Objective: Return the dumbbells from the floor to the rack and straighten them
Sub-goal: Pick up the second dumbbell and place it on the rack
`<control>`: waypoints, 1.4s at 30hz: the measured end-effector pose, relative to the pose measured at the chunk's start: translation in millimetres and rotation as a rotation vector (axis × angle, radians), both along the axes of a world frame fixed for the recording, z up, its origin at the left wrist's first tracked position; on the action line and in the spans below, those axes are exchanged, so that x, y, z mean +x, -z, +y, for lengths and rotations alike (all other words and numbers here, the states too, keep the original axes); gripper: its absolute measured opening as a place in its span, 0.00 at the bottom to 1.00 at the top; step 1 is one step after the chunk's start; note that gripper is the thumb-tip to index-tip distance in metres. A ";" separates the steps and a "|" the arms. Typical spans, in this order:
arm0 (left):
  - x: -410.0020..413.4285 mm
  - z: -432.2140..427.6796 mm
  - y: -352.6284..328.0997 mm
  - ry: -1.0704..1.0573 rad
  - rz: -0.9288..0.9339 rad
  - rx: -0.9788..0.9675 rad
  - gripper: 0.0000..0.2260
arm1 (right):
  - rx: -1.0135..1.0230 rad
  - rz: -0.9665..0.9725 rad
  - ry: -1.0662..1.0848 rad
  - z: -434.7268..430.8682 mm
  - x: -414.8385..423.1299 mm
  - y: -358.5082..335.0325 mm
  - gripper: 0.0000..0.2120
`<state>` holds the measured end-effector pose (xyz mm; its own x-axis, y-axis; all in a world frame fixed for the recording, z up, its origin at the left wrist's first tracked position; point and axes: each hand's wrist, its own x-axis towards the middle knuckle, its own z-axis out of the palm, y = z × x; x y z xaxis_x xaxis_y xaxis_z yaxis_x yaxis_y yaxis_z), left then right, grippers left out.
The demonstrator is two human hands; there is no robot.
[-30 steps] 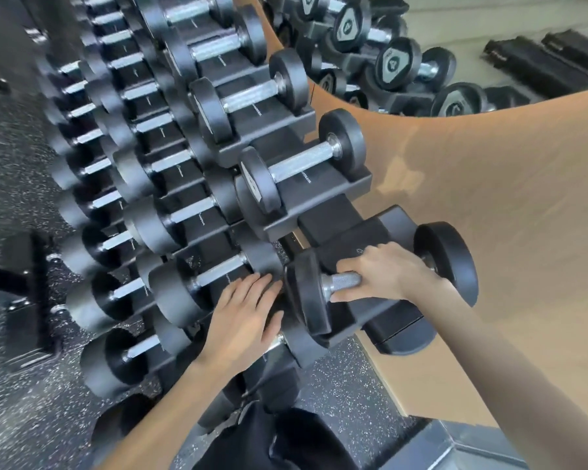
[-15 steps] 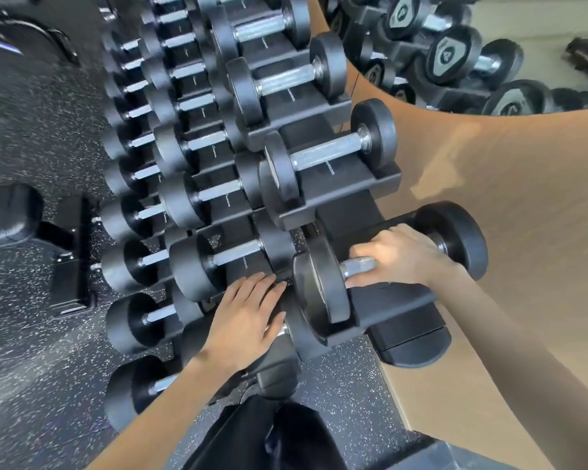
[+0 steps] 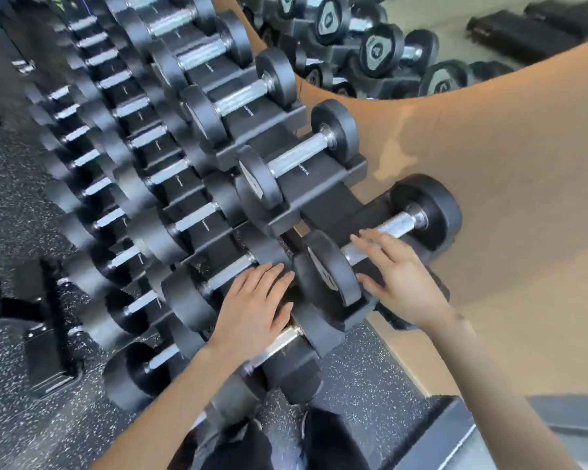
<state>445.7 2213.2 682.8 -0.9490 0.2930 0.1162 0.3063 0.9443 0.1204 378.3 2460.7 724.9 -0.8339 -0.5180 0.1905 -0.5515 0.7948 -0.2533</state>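
A black stand [image 3: 45,337] is sitting on the speckled floor [image 3: 11,212], off to the left of the rack [image 3: 336,184]. Rows of dumbbells [image 3: 190,218] are lying side by side on the rack, each in its own spot. The left hand [image 3: 252,307] is lying flat at the near end of the rack's middle row. Its fingers are straight and close together, resting on a black dumbbell end and holding nothing. The near dumbbell [image 3: 384,234] is sitting in the last spot at the near end of the rack's top row, lined up like the others. The right hand [image 3: 401,283] is spreading wide over it. Its fingers are reaching across the silver bar and are not curling round it. A tan wall [image 3: 506,215] is standing on the right of the rack.
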 end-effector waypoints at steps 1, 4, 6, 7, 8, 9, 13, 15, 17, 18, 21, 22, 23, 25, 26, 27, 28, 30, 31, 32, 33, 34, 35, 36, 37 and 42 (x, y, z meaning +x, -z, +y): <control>-1.8 -6.1 0.4 0.045 0.006 -0.003 0.21 | -0.010 0.006 0.067 -4.6 11.8 0.9 0.27; -5.8 -26.4 0.8 0.192 0.022 0.012 0.21 | -0.025 0.059 0.340 -19.1 50.0 6.1 0.29; -8.4 -40.8 -1.1 0.279 0.022 -0.003 0.23 | -0.008 0.110 0.510 -28.7 74.9 6.9 0.30; -9.5 -47.3 -1.4 0.314 0.023 -0.007 0.23 | 0.002 0.127 0.567 -33.0 86.4 6.9 0.31; -9.3 -52.9 -1.3 0.343 0.033 -0.012 0.22 | 0.015 0.136 0.612 -36.2 98.7 7.8 0.31; -6.6 -58.2 -1.3 0.372 0.044 -0.013 0.22 | 0.030 0.144 0.646 -39.4 112.8 8.6 0.32; 10.5 -73.4 -1.3 0.452 0.069 -0.027 0.24 | 0.057 0.181 0.745 -54.8 164.7 11.5 0.32; 22.7 -77.3 0.3 0.473 0.089 -0.031 0.25 | 0.073 0.169 0.761 -62.4 185.7 15.0 0.33; 39.1 -81.7 2.4 0.486 0.104 -0.010 0.25 | 0.095 0.145 0.762 -72.7 207.0 18.8 0.34; 47.9 -83.5 4.0 0.496 0.109 0.002 0.25 | 0.105 0.131 0.761 -79.3 217.9 20.9 0.34; 77.9 -91.8 9.5 0.515 0.094 0.013 0.26 | 0.089 0.084 0.767 -100.5 252.2 28.5 0.34; 89.7 -95.9 10.6 0.517 0.092 0.009 0.26 | 0.075 0.072 0.768 -107.3 264.0 30.6 0.33; 101.5 -100.4 11.6 0.519 0.090 0.005 0.26 | 0.067 0.059 0.766 -113.2 275.6 32.4 0.33; 129.6 -111.4 13.8 0.527 0.086 0.005 0.27 | 0.067 0.046 0.761 -124.8 301.7 35.7 0.33; 143.1 -117.4 14.6 0.530 0.074 0.006 0.27 | 0.065 0.041 0.762 -130.1 313.9 37.0 0.32; 155.3 -124.3 15.2 0.534 0.059 0.004 0.27 | 0.061 0.032 0.766 -135.9 325.6 38.0 0.32; 166.3 -131.5 15.3 0.537 0.047 -0.003 0.27 | 0.055 0.018 0.770 -141.6 336.2 38.4 0.32; 182.3 -146.1 14.3 0.541 0.056 -0.015 0.27 | 0.045 0.005 0.766 -151.3 352.9 37.5 0.32; 188.1 -153.0 13.9 0.541 0.066 -0.019 0.27 | 0.047 0.004 0.757 -155.7 359.0 36.7 0.33; 193.0 -159.5 13.5 0.541 0.078 -0.023 0.27 | 0.052 0.002 0.746 -159.2 364.2 36.1 0.33; 196.8 -165.1 13.1 0.540 0.087 -0.028 0.27 | 0.055 -0.002 0.740 -162.3 368.9 35.6 0.33; 199.3 -170.2 12.8 0.538 0.095 -0.033 0.27 | 0.053 -0.005 0.739 -165.4 372.6 34.8 0.33; 200.6 -174.2 12.5 0.535 0.102 -0.036 0.27 | 0.048 -0.009 0.739 -168.2 375.5 33.5 0.33; 200.8 -177.4 12.3 0.534 0.105 -0.039 0.26 | 0.044 -0.015 0.737 -170.4 377.4 32.3 0.33; 199.9 -180.3 11.9 0.536 0.108 -0.042 0.25 | 0.044 -0.019 0.733 -172.4 378.2 31.1 0.34; 184.9 -188.0 10.4 0.620 0.113 -0.057 0.26 | 0.028 0.005 0.715 -178.2 367.5 19.1 0.34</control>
